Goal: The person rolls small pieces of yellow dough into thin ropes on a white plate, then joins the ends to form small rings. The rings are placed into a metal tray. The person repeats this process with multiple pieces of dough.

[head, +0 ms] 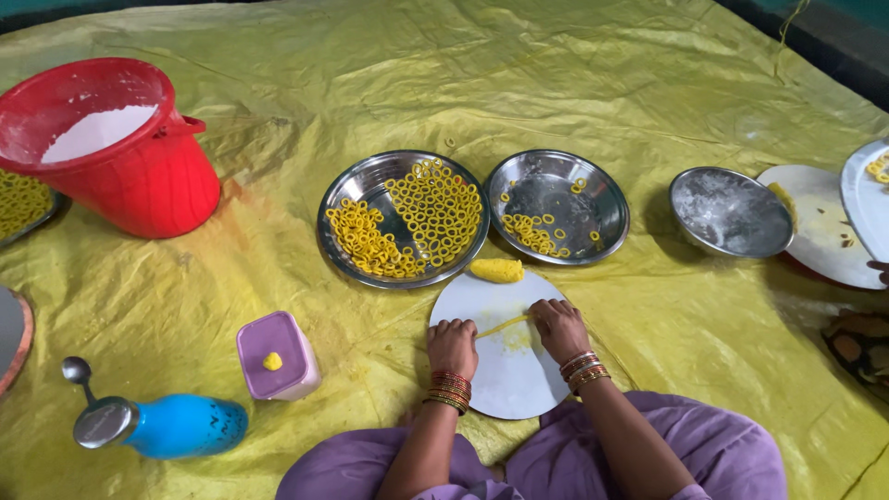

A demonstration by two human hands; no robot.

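Note:
My left hand [452, 346] and my right hand [558, 326] rest on a round white board [507, 375] and press on a thin yellow dough rope [505, 324] stretched between them. Both wrists wear red and gold bangles. A yellow dough lump [496, 269] lies at the board's far edge. Beyond it stands a steel plate [356, 181] filled with several yellow dough rings [435, 213]. To its right a second steel plate [593, 190] holds fewer rings [530, 231].
A red bucket [148, 181] of white flour stands at the far left on the yellow sheet [556, 83]. Near my left knee are a purple box [278, 356] and a blue bottle [181, 426]. An empty steel bowl [730, 211] and more plates [824, 231] lie at the right.

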